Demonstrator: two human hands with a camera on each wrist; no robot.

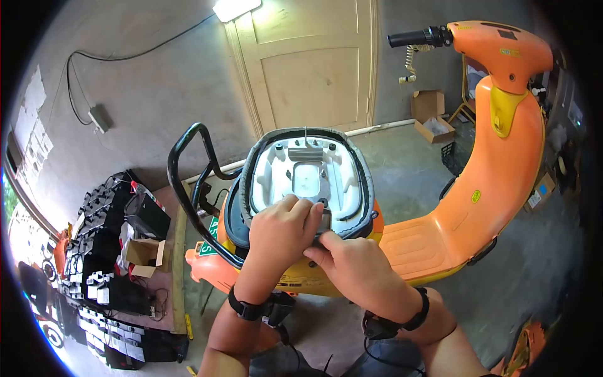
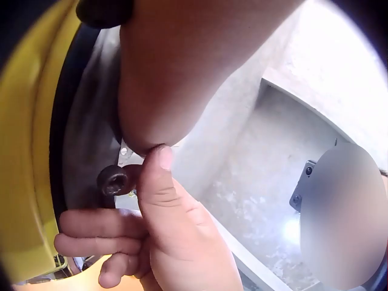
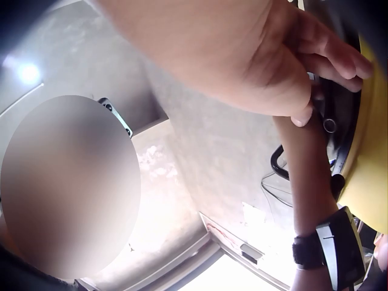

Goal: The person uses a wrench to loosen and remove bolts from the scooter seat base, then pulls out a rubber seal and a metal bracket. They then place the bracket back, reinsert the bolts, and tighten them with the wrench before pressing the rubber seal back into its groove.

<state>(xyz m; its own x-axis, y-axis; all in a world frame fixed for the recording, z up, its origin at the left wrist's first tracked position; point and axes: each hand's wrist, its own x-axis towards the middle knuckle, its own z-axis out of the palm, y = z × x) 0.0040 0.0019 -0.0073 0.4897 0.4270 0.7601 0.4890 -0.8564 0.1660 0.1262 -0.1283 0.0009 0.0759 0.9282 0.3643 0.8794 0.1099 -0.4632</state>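
Observation:
A white moulded pan (image 1: 308,179) with a grey padded rim sits on the seat area of the orange scooter (image 1: 433,232). My left hand (image 1: 279,229) lies over its near edge, fingers bent downward and thumb beside a dark metal piece (image 1: 325,220). What those fingers hold is hidden beneath the hand. Close against it, my right hand (image 1: 358,267) pinches a dark tool with a hollow round end, like a socket wrench (image 2: 113,180). In the right wrist view the wrench's ring-shaped end (image 3: 329,125) shows beside the right thumb, close to the yellow body panel (image 3: 367,176).
A black tubular rail (image 1: 188,169) curves up left of the pan. Further left, several black batteries (image 1: 103,220) and an opened carton (image 1: 146,256) stand on a low platform. Behind are a wooden door (image 1: 314,81) and another carton (image 1: 433,119). The handlebar (image 1: 421,38) rises at right.

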